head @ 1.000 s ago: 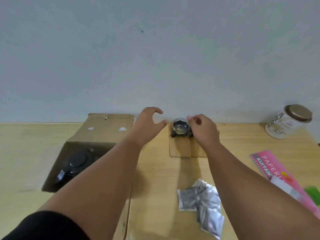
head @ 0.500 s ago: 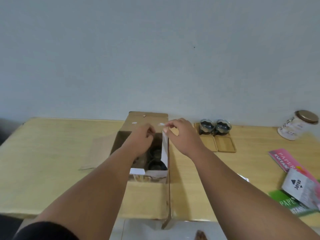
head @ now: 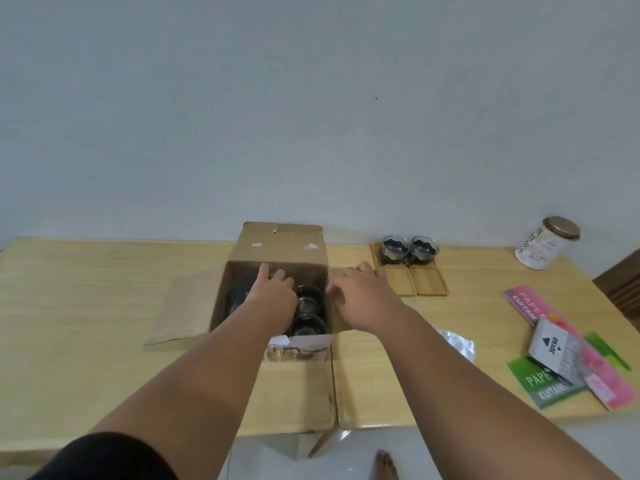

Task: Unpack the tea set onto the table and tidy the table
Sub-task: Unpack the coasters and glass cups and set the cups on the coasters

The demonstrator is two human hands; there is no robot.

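Note:
An open cardboard box [head: 277, 251] stands mid-table with its flaps spread. Inside I see two dark glass cups [head: 309, 299] along its right side and a dark teapot [head: 240, 289] on the left. My left hand [head: 275, 289] reaches down into the box beside the cups; its fingertips are hidden, so what it holds is unclear. My right hand [head: 360, 292] rests with fingers spread on the box's right flap by the wall. Two glass cups [head: 408, 249] stand on wooden coasters at the back, with two empty coasters [head: 414, 280] in front of them.
A white jar with a brown lid [head: 547, 242] stands at the back right. Pink [head: 526, 303] and green [head: 540, 382] booklets and a grey packet [head: 554, 348] lie at the right edge. A foil bag [head: 459, 341] lies behind my right forearm. The table's front edge is close.
Both hands left the cup on the coasters and went to the box. My left hand has gone down inside it and my right hand has moved out onto the right flap.

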